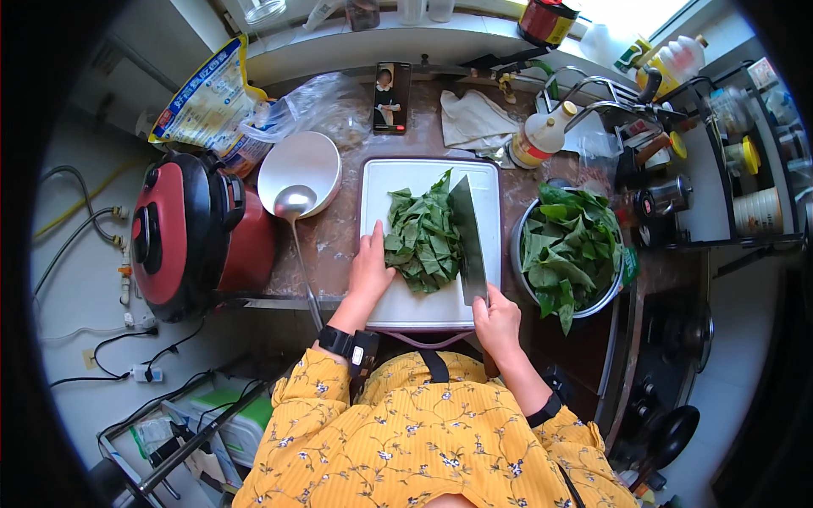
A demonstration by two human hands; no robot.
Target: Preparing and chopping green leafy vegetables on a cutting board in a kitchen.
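Observation:
On a white cutting board (413, 310) lies a pile of cut green leaves (420, 244). My right hand (497, 322) grips a cleaver (469, 244), whose broad blade stands on edge along the right side of the pile. To the left of the leaves, my left hand (370, 270) rests at the board with the thumb apart from the fingers, close to or touching the pile; nothing is held in it. Beside the board on the right, a round metal pot (516, 260) is heaped with larger green leaves (571, 244), some hanging over its rim.
A white bowl (298, 155) with a metal ladle (295, 202) and a red pressure cooker (244, 247) stand at the left. Behind the board are a phone (391, 98), a cloth (476, 119) and a sauce bottle (537, 141). Shelves of jars (749, 155) line the right.

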